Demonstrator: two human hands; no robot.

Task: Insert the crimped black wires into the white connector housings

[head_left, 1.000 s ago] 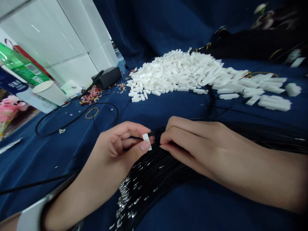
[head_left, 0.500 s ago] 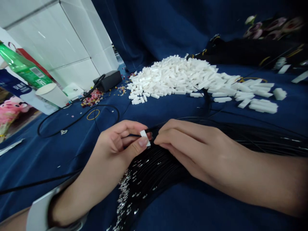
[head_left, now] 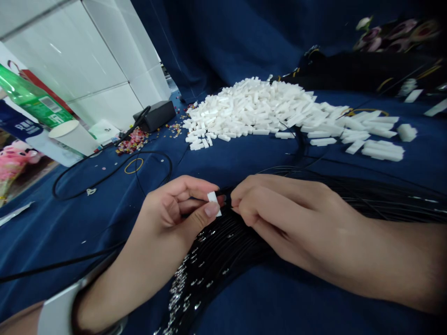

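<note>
Between the thumb and fingers of my left hand is a small white foam strip, held upright on its short end and slightly tilted. My right hand is just to its right, its fingertips pinched together on what looks like a thin black cord, mostly hidden by the fingers. The two sets of fingertips are close but apart. Under both hands lies a thick bundle of black cords, with many shiny metal ends fanned out toward the lower left.
Beyond my hands rises a large pile of white foam strips. At left stand a paper cup, a green bottle and a black box with a looping cable. Colourful bits and a yellow rubber band lie on the blue cloth.
My left fingertips and the white foam strip have shifted slightly right, and the strip stands a little more upright. My right fingers have curled tighter and moved slightly right.
</note>
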